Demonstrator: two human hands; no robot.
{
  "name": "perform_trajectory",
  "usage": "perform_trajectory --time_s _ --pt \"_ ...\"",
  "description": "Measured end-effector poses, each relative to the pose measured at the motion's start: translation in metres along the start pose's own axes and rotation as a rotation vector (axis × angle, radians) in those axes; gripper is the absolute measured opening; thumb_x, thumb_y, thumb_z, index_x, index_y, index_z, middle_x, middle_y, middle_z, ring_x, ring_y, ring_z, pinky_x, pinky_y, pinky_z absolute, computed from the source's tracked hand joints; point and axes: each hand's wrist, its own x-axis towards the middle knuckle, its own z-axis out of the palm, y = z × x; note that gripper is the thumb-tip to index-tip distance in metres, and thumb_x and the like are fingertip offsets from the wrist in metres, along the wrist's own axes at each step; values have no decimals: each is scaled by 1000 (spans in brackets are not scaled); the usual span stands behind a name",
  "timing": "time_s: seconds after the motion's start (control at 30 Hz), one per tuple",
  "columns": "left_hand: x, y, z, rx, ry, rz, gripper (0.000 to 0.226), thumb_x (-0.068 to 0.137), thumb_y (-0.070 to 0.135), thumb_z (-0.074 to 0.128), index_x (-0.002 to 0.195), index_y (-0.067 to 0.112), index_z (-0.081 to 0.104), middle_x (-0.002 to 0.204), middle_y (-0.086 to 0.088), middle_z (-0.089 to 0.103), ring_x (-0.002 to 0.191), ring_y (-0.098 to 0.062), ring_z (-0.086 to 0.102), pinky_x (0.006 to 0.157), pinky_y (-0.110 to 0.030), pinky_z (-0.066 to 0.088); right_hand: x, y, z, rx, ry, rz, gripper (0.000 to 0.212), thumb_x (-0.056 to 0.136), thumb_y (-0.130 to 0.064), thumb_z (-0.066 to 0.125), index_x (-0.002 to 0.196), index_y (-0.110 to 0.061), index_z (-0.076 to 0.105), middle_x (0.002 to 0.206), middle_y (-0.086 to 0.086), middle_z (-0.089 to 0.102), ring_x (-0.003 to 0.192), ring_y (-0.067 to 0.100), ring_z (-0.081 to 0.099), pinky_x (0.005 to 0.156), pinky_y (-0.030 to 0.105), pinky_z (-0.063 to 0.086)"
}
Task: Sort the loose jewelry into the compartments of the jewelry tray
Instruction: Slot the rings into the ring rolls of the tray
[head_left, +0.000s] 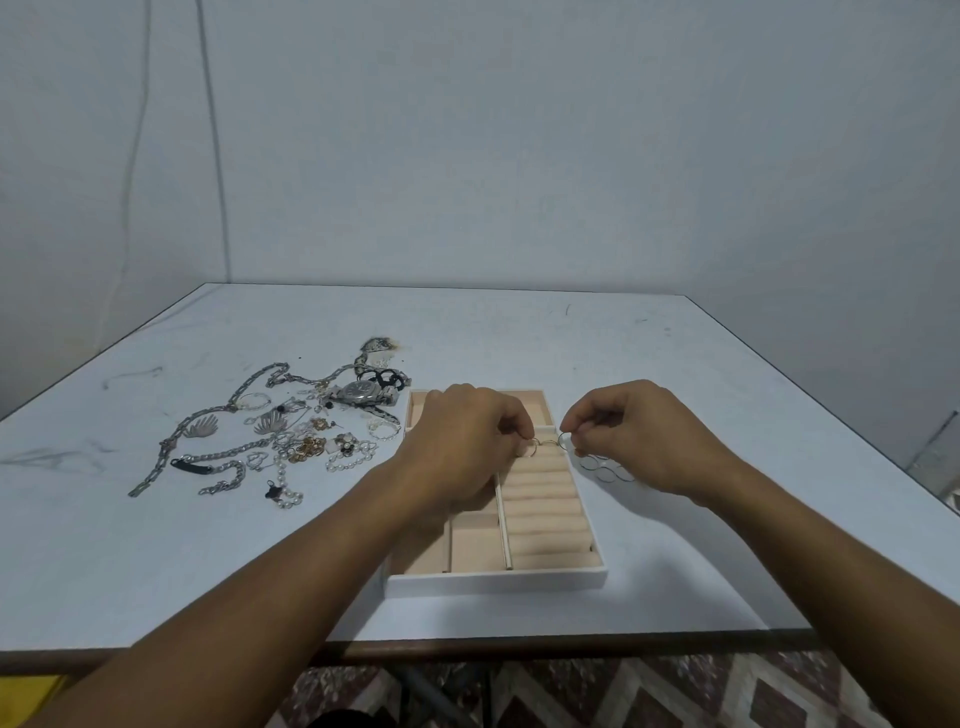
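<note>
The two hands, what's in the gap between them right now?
In the head view, thin wire rings span the gap, pinched at each end by the left hand and right hand, above the jewelry tray and its padded rolls.

Both forearms bare, extended forward. Left hand (467, 441) and right hand (641, 439) palm down, fingers curled, fingertips nearly meeting, each pinching small rings (549, 443).

Single head view, wide-angle, set above near edge of table (519, 338), facing forward and down. Close range: forearms enter from bottom corners, left hand (462, 441) and right hand (639, 436) meet near frame centre at jewelry tray (498, 582). Wall (519, 156) fills upper half. Floor (623, 691) strip shows below table edge.
</note>
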Motion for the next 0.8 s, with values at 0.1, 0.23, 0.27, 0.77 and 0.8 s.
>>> perform_trajectory --time_s 0.1,0.23,0.27,0.77,0.8 --pt "-1 0 1 -1 3 28 3 83 28 71 84 27 73 80 9 72 77 -9 60 86 -30 44 0 0 2 -9 -4 -3 18 80 -9 68 78 -25 74 73 -3 72 64 4 63 57 8 43" --pt "-1 -1 1 3 1 49 3 83 26 71 85 26 73 81 9 72 75 -7 59 82 -26 43 1 -1 3 -18 -4 -6 18 81 -9 68 79 -25 74 73 -3 73 66 7 66 57 8 44" --pt "-1 -2 1 11 4 55 4 84 26 70 86 27 73 80 10 71 75 -7 58 82 -26 43 1 -1 3 -21 -3 -8 18 81 -9 68 79 -25 74 74 -3 73 67 7 66 57 9 44" --pt "-1 -4 6 170 19 152 14 90 29 63 99 31 73 90 7 73 96 -14 54 75 -26 33 2 0 4 -16 -3 -12 18 81 -8 68 78 -24 74 73 -1 73 72 15 68 60 15 47" --pt "-1 -4 7 174 18 152 15 90 29 62 100 31 74 91 7 73 97 -14 54 76 -27 34 2 0 4 -14 -3 -13 17 81 -8 68 78 -24 74 74 -1 73 72 15 68 60 14 47"
